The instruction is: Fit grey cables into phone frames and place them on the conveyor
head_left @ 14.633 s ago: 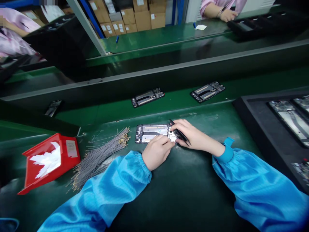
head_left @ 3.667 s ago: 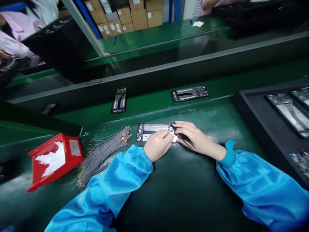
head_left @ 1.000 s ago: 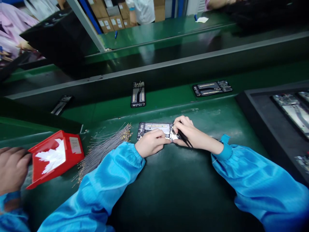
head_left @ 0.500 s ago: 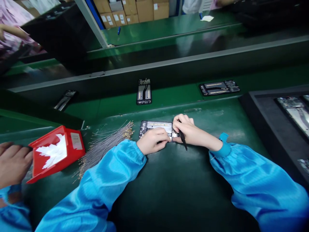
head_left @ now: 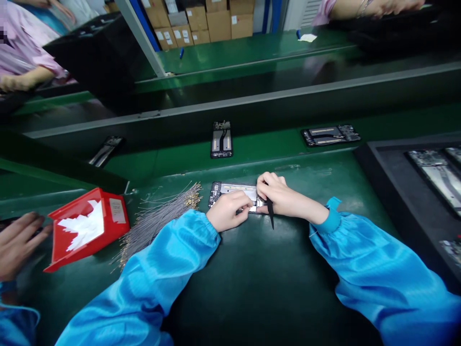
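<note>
Steadies the phone frame [head_left: 234,189], flat on the green mat [head_left: 252,274] just ahead of the sleeves, with the left hand [head_left: 228,212] curled over its near edge. Pinches its right end with the right hand [head_left: 283,198], black tweezers [head_left: 270,217] clamped under those fingers and swung to point straight back at the body instead of slanting right as a second ago, so likely fingertip pressing, tool idle. Beyond, finds the upright belt frame [head_left: 221,140] carried further right.
</note>
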### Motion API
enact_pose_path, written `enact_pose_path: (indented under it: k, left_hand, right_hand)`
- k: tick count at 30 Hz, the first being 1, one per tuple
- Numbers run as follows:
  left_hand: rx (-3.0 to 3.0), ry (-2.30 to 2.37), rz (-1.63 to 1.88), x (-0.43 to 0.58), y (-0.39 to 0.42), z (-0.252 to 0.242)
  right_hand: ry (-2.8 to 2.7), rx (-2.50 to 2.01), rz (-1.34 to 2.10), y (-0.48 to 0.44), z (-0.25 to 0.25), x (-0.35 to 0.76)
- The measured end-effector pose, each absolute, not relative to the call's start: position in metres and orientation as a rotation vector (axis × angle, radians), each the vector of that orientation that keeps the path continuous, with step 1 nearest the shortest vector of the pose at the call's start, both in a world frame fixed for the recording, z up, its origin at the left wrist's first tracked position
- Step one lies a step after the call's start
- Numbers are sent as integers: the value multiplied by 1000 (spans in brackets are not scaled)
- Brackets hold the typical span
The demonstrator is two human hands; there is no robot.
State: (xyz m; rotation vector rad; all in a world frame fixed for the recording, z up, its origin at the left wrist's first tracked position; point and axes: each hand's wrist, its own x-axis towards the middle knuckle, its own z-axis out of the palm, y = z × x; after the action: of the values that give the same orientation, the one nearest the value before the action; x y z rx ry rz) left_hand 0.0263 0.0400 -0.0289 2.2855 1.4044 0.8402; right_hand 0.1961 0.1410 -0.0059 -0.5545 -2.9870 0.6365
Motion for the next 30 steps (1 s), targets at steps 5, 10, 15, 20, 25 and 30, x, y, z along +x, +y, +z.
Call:
enact_pose_path:
  k: [5, 10, 15, 20, 25, 30]
  left_hand:
    - [2300, 1449, 783, 30, 42, -25]
    - [2289, 1459, 755, 31, 43, -24]
    - [2285, 1391, 807, 28, 44, -24]
    - [2306, 1260, 818, 26, 44, -23]
    - [2301, 1234, 772, 25, 44, -22]
    - [2276, 1258, 793, 27, 43, -22]
  right_hand:
    - [-3072, -447, 413, 144, 0, 191]
    - [-3231, -383, 287, 144, 11, 177]
    - [-3331, -424, 344, 142, 19, 169]
    - [-3267, -405, 461, 146, 10, 175]
    - [-3345, -505, 429, 143, 16, 166]
    - [-3417, -628, 433, 135, 27, 158]
